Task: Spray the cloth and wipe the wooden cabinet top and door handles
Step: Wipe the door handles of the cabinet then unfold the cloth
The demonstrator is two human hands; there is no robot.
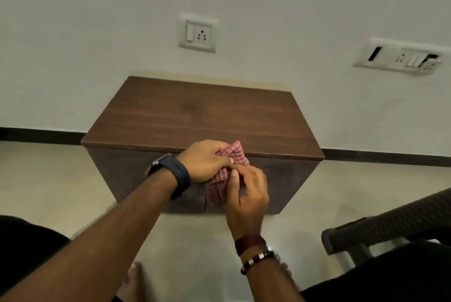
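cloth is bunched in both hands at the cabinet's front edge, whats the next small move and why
Probably finish bunching the red checked cloth into a pad, then press it onto the wooden cabinet top. Both the left hand and right hand grip it in front of the cabinet's front edge, so nothing touches the bare top. No spray bottle is in view.

Cloth (230, 167) before cabinet (202, 118) front edge

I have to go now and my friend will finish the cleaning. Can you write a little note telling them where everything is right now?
Left hand and right hand both grip the red checked cloth, bunched at the front edge of the wooden cabinet, over the doors. No spray bottle is in view. The top is bare; whether it has been wiped cannot be told. The handles are hidden by the hands and cloth. Left: wipe anything not yet done.
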